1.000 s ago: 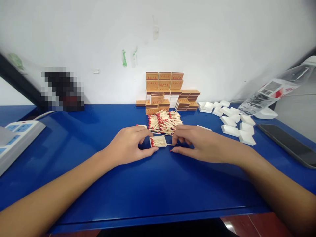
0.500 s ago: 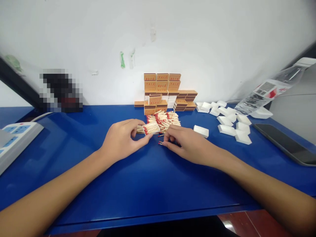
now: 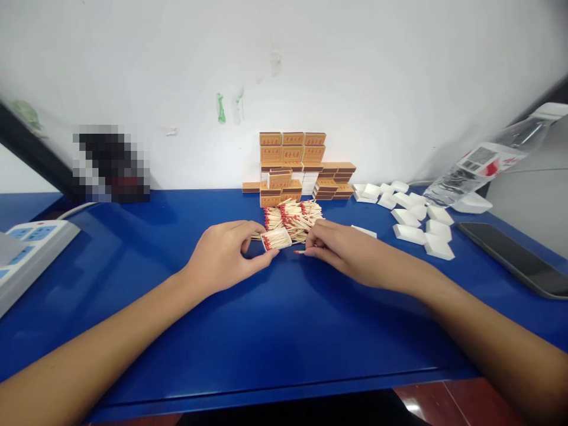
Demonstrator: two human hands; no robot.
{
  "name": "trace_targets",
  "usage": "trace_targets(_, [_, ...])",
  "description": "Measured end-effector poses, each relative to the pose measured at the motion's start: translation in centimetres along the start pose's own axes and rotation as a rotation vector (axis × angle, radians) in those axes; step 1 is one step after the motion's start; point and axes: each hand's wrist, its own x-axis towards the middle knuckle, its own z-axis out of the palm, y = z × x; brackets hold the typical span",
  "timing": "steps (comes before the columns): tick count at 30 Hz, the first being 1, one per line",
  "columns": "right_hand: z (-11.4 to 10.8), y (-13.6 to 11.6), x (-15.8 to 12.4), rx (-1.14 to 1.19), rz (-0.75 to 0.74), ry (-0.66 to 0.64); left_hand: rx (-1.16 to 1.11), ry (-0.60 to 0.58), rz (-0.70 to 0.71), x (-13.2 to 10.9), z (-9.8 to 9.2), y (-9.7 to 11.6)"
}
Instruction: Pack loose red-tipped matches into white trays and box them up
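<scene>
Between its thumb and fingers, my left hand [image 3: 226,251] grips a small white matchbox tray [image 3: 290,243] filled with red-tipped matches. My right hand [image 3: 339,245] is closed just to the right of the tray, pinching a match [image 3: 299,252] whose red head points left toward the tray. Right behind both hands lies a large pile of loose matches [image 3: 295,216], its near part partly covered by the tray and the fingers. A white tray [image 3: 364,231] shows partly behind my right hand.
Orange matchboxes [image 3: 291,154] are stacked against the wall. Several white trays [image 3: 408,234] lie scattered at the right, near a leaning plastic bottle [image 3: 488,154] and a dark phone [image 3: 510,257]. A power strip [image 3: 35,254] sits on the blue table [image 3: 266,337] at the left.
My left hand has lowered the tray slightly and shifted it right. My right hand has moved a little right; one match head now shows at its fingertips, where two showed before.
</scene>
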Motion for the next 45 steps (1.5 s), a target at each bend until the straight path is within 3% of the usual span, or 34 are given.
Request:
trace_targets(5, [-0.5, -0.4, -0.3, 0.010, -0.023, 0.154, -0.054, -0.075, 0.085, -0.4, 0.1, 0.4])
trace_targets(8, [0.4, -1.7, -0.1, 0.044, -0.092, 0.144, -0.114, -0.080, 0.184, -0.6, 0.2, 0.9])
trace_targets(12, [0.9, -2.2, 0.0, 0.056, -0.139, 0.160, -0.113, -0.019, 0.160, -0.6, 0.2, 0.8])
trace_targets(17, [-0.1, -1.3, -0.2, 0.016, -0.177, 0.296, -0.106, -0.060, 0.173, -0.6, 0.2, 0.7])
trace_targets(25, [1.0, -1.9, -0.2, 0.020, -0.215, 0.166, -0.097, -0.028, 0.260, -0.6, 0.1, 1.1])
trace_targets(30, [1.6, -1.4, 0.2, 0.016, -0.240, 0.123, -0.099, -0.104, 0.251, -0.7, 0.0, 1.0])
trace_targets(36, [2.2, -1.5, 0.4, -0.020, -0.160, 0.138, -0.097, -0.238, 0.200, -0.4, 0.0, 1.0])
trace_targets(45, [2.0, -1.7, 0.3, -0.011, -0.187, 0.116, -0.090, -0.249, 0.199, -0.4, -0.1, 1.0])
